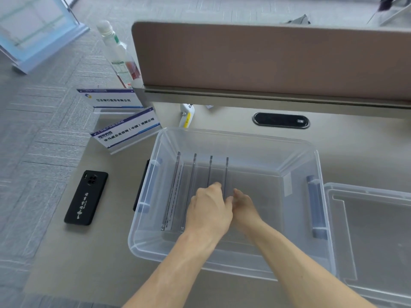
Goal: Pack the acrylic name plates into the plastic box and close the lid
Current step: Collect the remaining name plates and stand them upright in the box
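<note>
Both hands (224, 207) inside the plastic box (320, 218), on the rightmost upright name plate (226, 174).

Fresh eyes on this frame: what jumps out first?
Both hands, left hand and right hand, meet inside the clear plastic box at centre, at the rightmost of four acrylic name plates standing on edge. Two more printed name plates wait on the desk upper left, above a black phone; the lid lies at right.
</note>
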`<state>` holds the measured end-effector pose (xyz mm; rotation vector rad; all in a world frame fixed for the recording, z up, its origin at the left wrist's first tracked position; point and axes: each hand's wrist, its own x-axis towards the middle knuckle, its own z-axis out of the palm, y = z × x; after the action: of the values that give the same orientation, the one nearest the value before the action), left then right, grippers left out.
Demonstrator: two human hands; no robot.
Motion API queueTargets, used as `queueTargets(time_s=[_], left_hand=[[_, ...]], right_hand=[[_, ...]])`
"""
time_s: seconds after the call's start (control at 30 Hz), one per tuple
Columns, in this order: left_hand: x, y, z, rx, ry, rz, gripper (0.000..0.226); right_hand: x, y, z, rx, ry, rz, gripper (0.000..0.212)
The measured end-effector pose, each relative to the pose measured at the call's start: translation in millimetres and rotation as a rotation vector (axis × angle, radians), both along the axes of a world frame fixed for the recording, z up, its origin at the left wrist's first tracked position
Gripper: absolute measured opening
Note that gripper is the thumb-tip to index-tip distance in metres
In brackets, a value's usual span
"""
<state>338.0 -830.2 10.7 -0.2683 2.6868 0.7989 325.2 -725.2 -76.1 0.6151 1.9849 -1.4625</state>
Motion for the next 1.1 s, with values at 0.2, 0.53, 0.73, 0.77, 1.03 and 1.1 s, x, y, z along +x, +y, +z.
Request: queueTargets(time_s=[0.2,0.53,0.73,0.77,1.03,1.1], left_hand=[[-15.3,-66.8,82.9,0.109,0.217,0.083,0.026],[-55.5,-226.4,183.3,0.082,0.34,0.337,0.027],[-107.5,-300.7,138.6,0.309,0.204,0.425,0.033],[-115.1,-310.8,129.3,0.326,0.198,0.435,0.033],[-149.9,-365.5,50.1,0.251,0.06,0.387,0.056],[-154.5,-374.2,30.5,0.24,0.019,0.38,0.063]], right_hand=[[-5.6,21.5,75.9,0.149,0.184,-0.014,0.052],[-95.6,-48.4,217.3,0.08,0.609,0.065,0.031],[-148.0,-154.0,216.9,0.085,0.615,0.292,0.022],[-156.1,-170.4,213.9,0.097,0.607,0.323,0.023],[-202.4,-228.2,156.1,0.435,0.532,0.62,0.046],[-212.5,-228.8,136.4,0.48,0.478,0.649,0.056]])
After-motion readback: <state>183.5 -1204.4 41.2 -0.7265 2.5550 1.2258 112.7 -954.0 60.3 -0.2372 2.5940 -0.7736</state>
